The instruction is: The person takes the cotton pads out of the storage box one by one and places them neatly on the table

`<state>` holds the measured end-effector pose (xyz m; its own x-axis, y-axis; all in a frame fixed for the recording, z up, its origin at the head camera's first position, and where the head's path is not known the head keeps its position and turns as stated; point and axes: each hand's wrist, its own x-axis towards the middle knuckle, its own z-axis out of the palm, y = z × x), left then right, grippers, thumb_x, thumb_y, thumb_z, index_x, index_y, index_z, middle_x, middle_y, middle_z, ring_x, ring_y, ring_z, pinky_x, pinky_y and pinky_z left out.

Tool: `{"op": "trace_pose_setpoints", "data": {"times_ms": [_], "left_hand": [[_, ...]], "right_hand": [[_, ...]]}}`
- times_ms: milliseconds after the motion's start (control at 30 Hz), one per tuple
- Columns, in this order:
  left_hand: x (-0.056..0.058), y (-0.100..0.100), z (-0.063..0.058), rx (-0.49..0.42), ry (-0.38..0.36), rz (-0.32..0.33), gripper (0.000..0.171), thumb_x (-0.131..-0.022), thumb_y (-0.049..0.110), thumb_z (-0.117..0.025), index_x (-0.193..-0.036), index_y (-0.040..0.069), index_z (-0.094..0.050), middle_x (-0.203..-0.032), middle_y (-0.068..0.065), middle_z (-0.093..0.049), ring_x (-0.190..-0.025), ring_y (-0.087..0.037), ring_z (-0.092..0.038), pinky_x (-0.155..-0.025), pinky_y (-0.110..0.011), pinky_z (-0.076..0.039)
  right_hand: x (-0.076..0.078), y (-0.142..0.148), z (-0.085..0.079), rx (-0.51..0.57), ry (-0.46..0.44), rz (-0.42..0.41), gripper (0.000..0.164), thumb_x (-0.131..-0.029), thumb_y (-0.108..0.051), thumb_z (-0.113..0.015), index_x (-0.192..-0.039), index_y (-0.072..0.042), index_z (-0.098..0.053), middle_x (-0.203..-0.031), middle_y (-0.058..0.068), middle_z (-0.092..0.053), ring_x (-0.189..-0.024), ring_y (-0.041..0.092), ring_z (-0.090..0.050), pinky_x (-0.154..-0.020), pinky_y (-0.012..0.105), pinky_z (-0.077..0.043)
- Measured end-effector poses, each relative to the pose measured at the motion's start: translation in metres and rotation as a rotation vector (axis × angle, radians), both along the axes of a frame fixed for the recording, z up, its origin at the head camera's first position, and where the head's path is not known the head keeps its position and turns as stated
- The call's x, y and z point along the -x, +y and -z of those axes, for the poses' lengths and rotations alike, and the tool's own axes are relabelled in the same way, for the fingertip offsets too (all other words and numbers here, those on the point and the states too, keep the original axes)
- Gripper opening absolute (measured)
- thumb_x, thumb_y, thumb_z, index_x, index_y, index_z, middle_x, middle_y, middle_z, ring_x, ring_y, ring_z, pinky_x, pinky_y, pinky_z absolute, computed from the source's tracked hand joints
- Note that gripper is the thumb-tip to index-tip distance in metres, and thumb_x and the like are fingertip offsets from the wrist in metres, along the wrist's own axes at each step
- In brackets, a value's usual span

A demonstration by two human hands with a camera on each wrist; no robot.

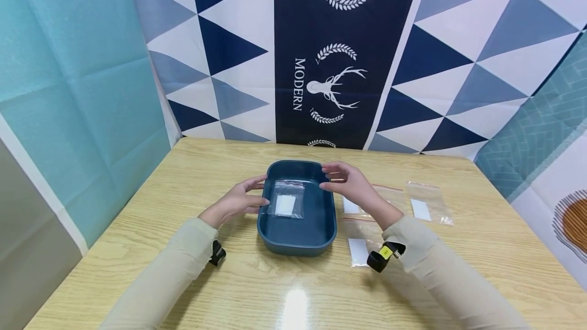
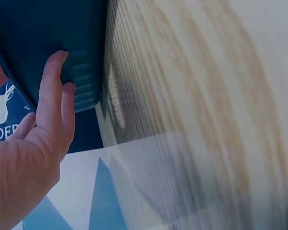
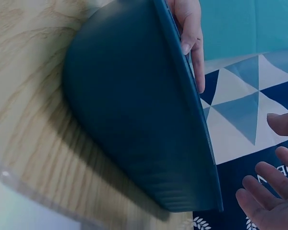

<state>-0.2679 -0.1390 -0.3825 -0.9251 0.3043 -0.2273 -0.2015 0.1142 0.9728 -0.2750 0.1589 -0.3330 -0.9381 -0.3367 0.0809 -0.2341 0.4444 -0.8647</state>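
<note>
A dark blue rounded-rectangular basin (image 1: 316,228) stands on the table in the head view. Inside it lies a clear zip-lock bag (image 1: 294,207) with a white card. My left hand (image 1: 237,199) is at the basin's left side, its thumb over the rim and its fingers along the outer wall. In the left wrist view, those long fingers (image 2: 52,91) lie against the wall. My right hand (image 1: 348,185) hovers by the far right corner, fingers loosely bent and holding nothing; the right wrist view shows the right hand (image 3: 273,187) apart from the rim.
Several clear zip-lock bags with white cards lie right of the basin, partly under my right forearm; one bag (image 1: 428,205) is farther right. A patterned cloth (image 1: 238,55) hangs behind the wooden table (image 1: 220,167). Black wrist straps (image 1: 377,261) hang under both sleeves.
</note>
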Motion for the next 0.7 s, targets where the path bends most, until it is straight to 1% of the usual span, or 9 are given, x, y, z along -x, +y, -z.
{"op": "trace_pose_setpoints", "data": {"times_ms": [67, 233, 467, 700], "left_hand": [[0.0, 0.0, 0.0, 0.0, -0.003, -0.001, 0.073, -0.083, -0.001, -0.067, -0.144, 0.02, -0.034, -0.141, -0.014, -0.033, -0.102, -0.027, -0.059, -0.081, -0.04, -0.053], [0.0, 0.0, 0.0, -0.004, -0.002, 0.005, 0.073, -0.083, -0.001, -0.067, -0.145, 0.019, -0.034, -0.141, -0.014, -0.033, -0.102, -0.027, -0.059, -0.081, -0.04, -0.053], [-0.001, 0.0, 0.0, -0.024, 0.008, 0.024, 0.074, -0.084, -0.001, -0.067, -0.146, 0.017, -0.031, -0.142, -0.018, -0.031, -0.104, -0.028, -0.058, -0.083, -0.041, -0.052], [0.001, 0.0, 0.001, -0.021, 0.002, 0.016, 0.075, -0.082, -0.001, -0.068, -0.145, 0.018, -0.033, -0.142, -0.015, -0.032, -0.103, -0.027, -0.059, -0.082, -0.04, -0.052]], "right_hand": [[0.002, -0.003, -0.001, -0.007, 0.002, 0.003, 0.053, -0.084, -0.02, -0.071, -0.131, -0.006, -0.05, -0.13, 0.013, -0.052, -0.117, 0.031, -0.05, -0.091, 0.044, -0.047], [0.008, -0.012, -0.005, -0.004, 0.007, -0.009, 0.053, -0.084, -0.018, -0.071, -0.13, -0.006, -0.05, -0.13, 0.015, -0.052, -0.117, 0.031, -0.05, -0.091, 0.045, -0.047], [0.015, -0.025, -0.011, -0.005, 0.001, -0.014, 0.05, -0.083, -0.021, -0.071, -0.129, -0.009, -0.053, -0.127, 0.013, -0.054, -0.117, 0.031, -0.049, -0.094, 0.045, -0.045], [0.023, -0.04, -0.014, 0.009, 0.003, -0.003, 0.047, -0.083, -0.019, -0.071, -0.127, -0.008, -0.055, -0.126, 0.015, -0.055, -0.115, 0.028, -0.052, -0.094, 0.045, -0.045]]}}
